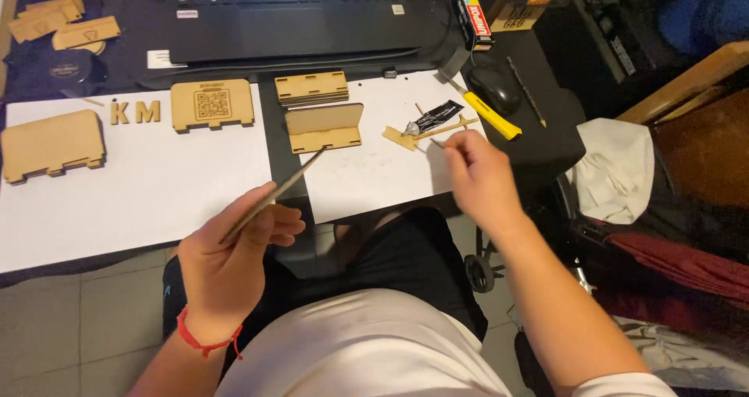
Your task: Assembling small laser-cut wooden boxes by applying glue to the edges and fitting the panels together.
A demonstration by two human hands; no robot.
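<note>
Red-yellow box (pixel 473 20) (beside laptop (pixel 289 15))

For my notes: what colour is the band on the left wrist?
Red, seen in the head view: wrist band.

Dark desk (pixel 273 132) carries two white sheets (pixel 156 186); laptop (pixel 296 15); mouse (pixel 494 86).

Laptop (pixel 289 15) behind two paper sheets (pixel 133 186), wooden panels (pixel 51 145) on left sheet, what may be a glue tube (pixel 433 118) on right sheet
</note>
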